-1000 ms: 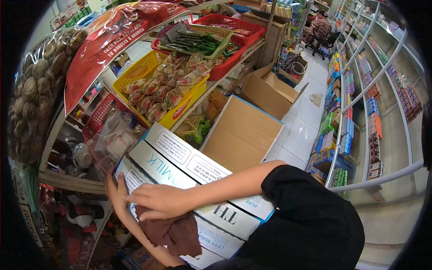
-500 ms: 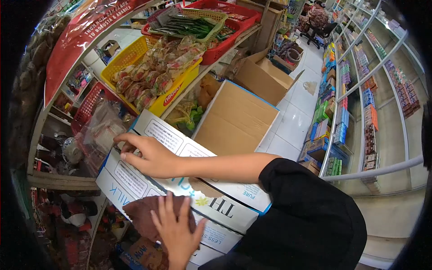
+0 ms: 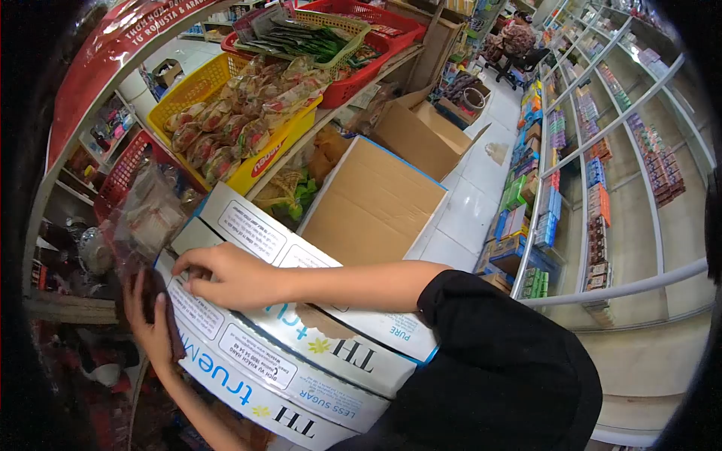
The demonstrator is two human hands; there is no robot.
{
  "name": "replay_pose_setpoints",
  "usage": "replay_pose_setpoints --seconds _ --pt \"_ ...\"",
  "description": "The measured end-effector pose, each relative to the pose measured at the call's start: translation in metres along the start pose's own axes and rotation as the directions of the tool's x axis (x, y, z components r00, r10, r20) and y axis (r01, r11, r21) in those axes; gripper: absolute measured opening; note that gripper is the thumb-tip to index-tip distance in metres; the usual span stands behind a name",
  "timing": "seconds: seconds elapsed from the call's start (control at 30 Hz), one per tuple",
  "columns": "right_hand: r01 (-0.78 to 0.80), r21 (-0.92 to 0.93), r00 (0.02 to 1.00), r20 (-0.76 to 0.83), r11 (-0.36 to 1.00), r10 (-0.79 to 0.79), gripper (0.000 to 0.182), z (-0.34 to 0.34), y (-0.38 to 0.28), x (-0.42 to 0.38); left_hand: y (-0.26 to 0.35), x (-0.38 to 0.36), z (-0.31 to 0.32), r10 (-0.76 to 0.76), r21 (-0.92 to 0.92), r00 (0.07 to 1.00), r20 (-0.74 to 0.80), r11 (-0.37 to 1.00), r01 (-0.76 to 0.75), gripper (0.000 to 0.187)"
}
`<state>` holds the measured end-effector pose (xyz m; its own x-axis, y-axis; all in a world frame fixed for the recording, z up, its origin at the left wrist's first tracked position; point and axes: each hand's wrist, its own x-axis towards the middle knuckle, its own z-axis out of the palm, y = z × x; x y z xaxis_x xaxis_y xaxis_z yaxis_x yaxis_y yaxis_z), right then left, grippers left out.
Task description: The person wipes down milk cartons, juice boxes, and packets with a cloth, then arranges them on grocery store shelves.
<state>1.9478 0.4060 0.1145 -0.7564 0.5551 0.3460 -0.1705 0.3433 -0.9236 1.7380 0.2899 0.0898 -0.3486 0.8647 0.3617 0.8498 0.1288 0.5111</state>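
A white carton with blue TH true MILK print [image 3: 248,368] lies tilted in front of me, its long flaps side by side. My right hand [image 3: 226,278] rests on its upper left part, fingers curled in and thumb near the index finger; what they hold, if anything, is hidden. At the carton's left end, my left hand [image 3: 153,331] lies with fingers stretched and thumb apart against a dark brown sheet [image 3: 174,325]. Part of that sheet is hidden by the hand. A torn brown patch [image 3: 320,322] shows on the carton's top.
Behind the carton stand a flattened-looking cardboard panel [image 3: 376,199] and an open box [image 3: 414,135]. Yellow [image 3: 263,161] and red [image 3: 353,89] baskets of packets are at upper left. Glass shelving [image 3: 624,301] runs along the right. A person [image 3: 511,39] sits far back.
My left hand has moved left from the carton's lower flap to its left end, and the brown sheet has shifted with it, uncovering more print. My right hand stays curled on the carton.
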Motion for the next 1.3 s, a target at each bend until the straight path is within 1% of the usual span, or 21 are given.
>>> replay_pose_setpoints --seconds 0.03,0.1,0.13,0.17,0.2,0.23,0.3,0.33,0.37,0.4,0.5,0.53,0.63,0.8,0.9,0.93,1.03,1.13,1.23,1.27,1.3 --pt "-0.005 -0.004 1.0 0.005 1.0 0.005 0.024 0.002 0.0 -0.002 -0.006 -0.003 0.002 -0.008 -0.099 0.999 -0.052 0.995 0.002 0.047" --pt "0.006 -0.03 1.0 0.028 1.0 -0.005 0.023 0.005 0.001 -0.001 -0.015 -0.014 0.008 -0.015 -0.163 0.977 -0.213 0.986 -0.02 0.051" --pt "-0.041 -0.019 0.996 0.083 0.999 0.043 0.024 0.004 -0.002 -0.001 -0.011 -0.02 0.009 -0.043 -0.184 0.97 -0.24 0.983 -0.002 0.053" --pt "-0.012 -0.025 0.995 0.1 1.0 0.014 0.025 0.004 -0.004 -0.002 -0.008 -0.028 0.012 -0.079 -0.212 0.962 -0.26 0.977 0.023 0.055" --pt "0.023 -0.028 0.996 0.09 0.999 -0.021 0.025 0.005 -0.004 -0.003 -0.011 -0.038 0.017 -0.144 -0.393 0.957 -0.254 0.919 0.034 0.056" --pt "0.054 -0.031 0.995 0.088 0.998 -0.051 0.025 0.005 -0.003 -0.002 -0.002 -0.046 0.017 -0.198 -0.399 0.946 -0.258 0.913 0.082 0.057" --pt "-0.059 0.004 0.986 0.159 0.998 0.057 0.024 -0.002 -0.018 0.001 -0.003 -0.073 0.02 -0.289 -0.436 0.934 -0.209 0.883 0.176 0.058" --pt "-0.107 0.011 0.975 0.196 0.994 0.103 0.024 -0.004 -0.022 0.003 -0.011 -0.099 0.035 -0.474 -0.711 0.858 -0.199 0.672 0.206 0.059" --pt "-0.152 0.031 0.964 0.223 0.988 0.142 0.024 -0.003 -0.019 0.002 -0.026 -0.128 0.047 -0.631 -0.898 0.764 -0.134 0.404 0.175 0.06" --pt "0.039 0.059 0.984 0.172 0.998 -0.048 0.022 0.003 -0.007 0.0 -0.036 -0.15 0.056 -0.732 -0.963 0.679 -0.059 0.222 0.155 0.06" --pt "-0.106 0.203 0.952 0.304 0.973 0.04 0.021 -0.001 -0.017 -0.002 -0.032 -0.186 0.072 -0.768 -0.928 0.626 0.132 0.126 0.351 0.06" --pt "-0.17 0.195 0.929 0.359 0.966 0.091 0.023 0.0 -0.018 -0.003 -0.03 -0.193 0.074 -0.768 -0.92 0.618 0.167 0.104 0.378 0.06" --pt "-0.204 0.262 0.898 0.433 0.943 0.074 0.025 0.002 -0.017 -0.009 -0.026 -0.208 0.079 -0.773 -0.905 0.587 0.24 0.041 0.424 0.06" --pt "-0.037 0.132 0.903 0.429 0.991 -0.023 0.019 0.008 -0.013 -0.014 -0.021 -0.229 0.079 -0.775 -0.891 0.557 0.298 -0.017 0.453 0.06" --pt "0.169 0.141 0.895 0.392 0.975 -0.212 0.017 0.012 -0.009 -0.019 -0.021 -0.231 0.079 -0.767 -0.893 0.56 0.314 -0.038 0.448 0.06" --pt "0.306 0.157 0.882 0.324 0.939 -0.342 0.018 0.014 -0.01 -0.018 -0.02 -0.232 0.081 -0.764 -0.894 0.56 0.322 -0.049 0.446 0.06" --pt "0.333 0.2 0.882 0.278 0.921 -0.379 0.017 0.016 -0.011 -0.019 -0.02 -0.235 0.084 -0.753 -0.893 0.56 0.345 -0.081 0.442 0.06" --pt "0.276 0.111 0.911 0.287 0.955 -0.296 0.02 0.017 -0.008 -0.018 -0.019 -0.239 0.081 -0.753 -0.892 0.558 0.348 -0.083 0.444 0.061" --pt "0.208 0.019 0.896 0.398 0.978 -0.198 0.02 0.014 -0.009 -0.015 -0.017 -0.24 0.079 -0.751 -0.893 0.562 0.346 -0.08 0.443 0.061" --pt "0.22 0.015 0.905 0.37 0.975 -0.209 0.02 0.016 -0.007 -0.017 -0.016 -0.242 0.078 -0.753 -0.892 0.559 0.347 -0.081 0.444 0.061" --pt "0.201 0.0 0.874 0.452 0.98 -0.18 0.019 0.016 -0.006 -0.018 -0.015 -0.244 0.077 -0.76 -0.893 0.553 0.342 -0.08 0.442 0.061"
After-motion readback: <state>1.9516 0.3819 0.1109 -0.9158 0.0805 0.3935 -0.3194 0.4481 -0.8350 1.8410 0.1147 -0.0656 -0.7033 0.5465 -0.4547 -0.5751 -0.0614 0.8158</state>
